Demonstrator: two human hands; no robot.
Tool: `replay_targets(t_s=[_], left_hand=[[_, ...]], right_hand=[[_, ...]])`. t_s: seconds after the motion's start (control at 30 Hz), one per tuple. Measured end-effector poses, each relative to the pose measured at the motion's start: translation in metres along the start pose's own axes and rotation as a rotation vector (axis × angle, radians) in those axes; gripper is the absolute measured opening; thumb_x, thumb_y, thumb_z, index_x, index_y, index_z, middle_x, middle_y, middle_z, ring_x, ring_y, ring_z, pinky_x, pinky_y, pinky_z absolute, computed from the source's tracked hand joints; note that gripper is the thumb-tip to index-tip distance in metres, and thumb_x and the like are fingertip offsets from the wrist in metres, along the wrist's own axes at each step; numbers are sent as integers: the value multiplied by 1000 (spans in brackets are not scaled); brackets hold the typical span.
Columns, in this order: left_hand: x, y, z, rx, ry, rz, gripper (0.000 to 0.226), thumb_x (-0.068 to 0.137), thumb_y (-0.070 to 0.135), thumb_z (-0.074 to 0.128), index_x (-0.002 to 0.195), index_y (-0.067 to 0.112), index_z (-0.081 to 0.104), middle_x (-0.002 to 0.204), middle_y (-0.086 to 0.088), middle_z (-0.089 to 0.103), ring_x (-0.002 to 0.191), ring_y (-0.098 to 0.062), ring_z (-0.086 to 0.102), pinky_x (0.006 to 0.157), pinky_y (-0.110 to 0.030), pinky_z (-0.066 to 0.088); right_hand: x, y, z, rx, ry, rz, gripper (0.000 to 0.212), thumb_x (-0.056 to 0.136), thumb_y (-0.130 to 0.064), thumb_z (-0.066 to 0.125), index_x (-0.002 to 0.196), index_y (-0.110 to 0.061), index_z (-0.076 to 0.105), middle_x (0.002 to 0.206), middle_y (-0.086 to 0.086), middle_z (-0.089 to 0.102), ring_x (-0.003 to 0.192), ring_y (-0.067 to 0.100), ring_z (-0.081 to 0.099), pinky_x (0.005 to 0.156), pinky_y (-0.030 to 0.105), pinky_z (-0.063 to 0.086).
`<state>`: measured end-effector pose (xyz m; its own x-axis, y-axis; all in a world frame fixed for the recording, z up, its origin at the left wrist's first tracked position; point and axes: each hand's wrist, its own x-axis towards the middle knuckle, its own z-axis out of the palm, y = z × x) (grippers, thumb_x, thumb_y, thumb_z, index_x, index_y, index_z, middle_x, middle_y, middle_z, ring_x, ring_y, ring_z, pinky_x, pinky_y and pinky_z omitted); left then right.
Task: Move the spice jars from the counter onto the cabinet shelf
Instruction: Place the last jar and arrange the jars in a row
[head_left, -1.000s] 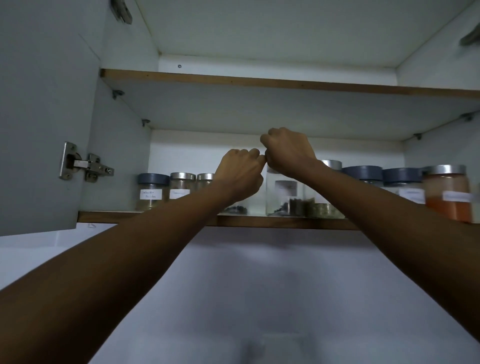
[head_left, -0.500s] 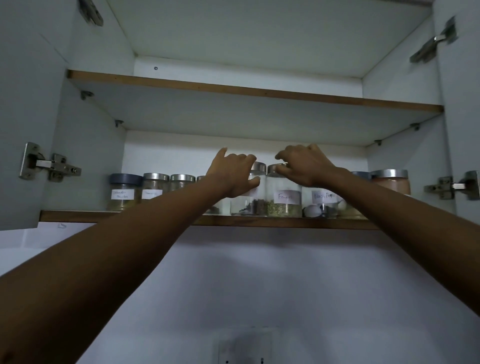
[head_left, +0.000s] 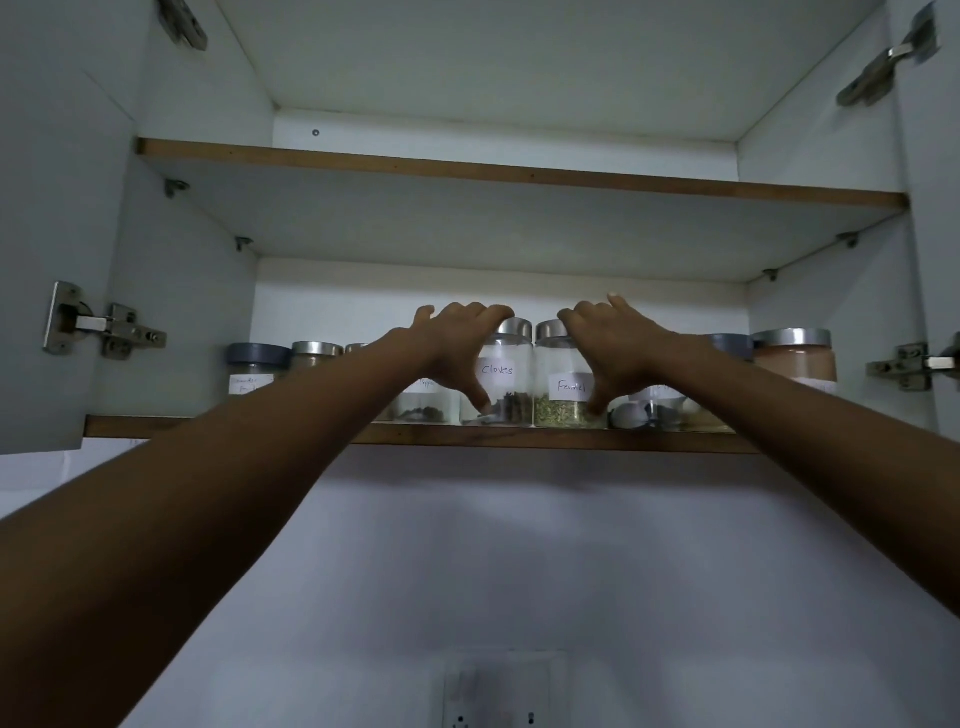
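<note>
Both arms reached up into open cabinet. Left hand (head_left: 457, 345) cupped cloves jar (head_left: 506, 379), fingers over lid, thumb low on glass. Right hand (head_left: 610, 345) cupped fennel jar (head_left: 563, 387) same way. Jars stood upright, touching, at front of lower shelf (head_left: 519, 435). Firm grasp or light contact: cannot tell. Other jars flanked them; grey-lidded jar (head_left: 257, 366) far left.

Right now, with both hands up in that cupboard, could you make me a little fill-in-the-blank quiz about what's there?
1. The left hand grips the jar labelled ____.
2. The right hand grips the jar labelled ____.
3. Both jars stand on the ____ shelf of the cabinet.
4. The big jar at the far right holds a powder and has a ____ lid.

Missing words: Cloves; Fennel; lower; silver
</note>
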<state>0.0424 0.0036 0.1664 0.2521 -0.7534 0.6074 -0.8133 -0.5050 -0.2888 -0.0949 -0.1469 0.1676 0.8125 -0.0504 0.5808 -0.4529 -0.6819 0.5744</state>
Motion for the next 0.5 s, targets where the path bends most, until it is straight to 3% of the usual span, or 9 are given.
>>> replay_targets(t_s=[0.5], left_hand=[[21,-14,29,123,75,11,114,59,51,81,146,20,15,145,-8,36,130,-29,36,105,-40,29]], right_hand=[[28,-20,17,-29,56,11,96,60,-44,82,131,-2,32,127,13,45,114,26,45,103,34,27]])
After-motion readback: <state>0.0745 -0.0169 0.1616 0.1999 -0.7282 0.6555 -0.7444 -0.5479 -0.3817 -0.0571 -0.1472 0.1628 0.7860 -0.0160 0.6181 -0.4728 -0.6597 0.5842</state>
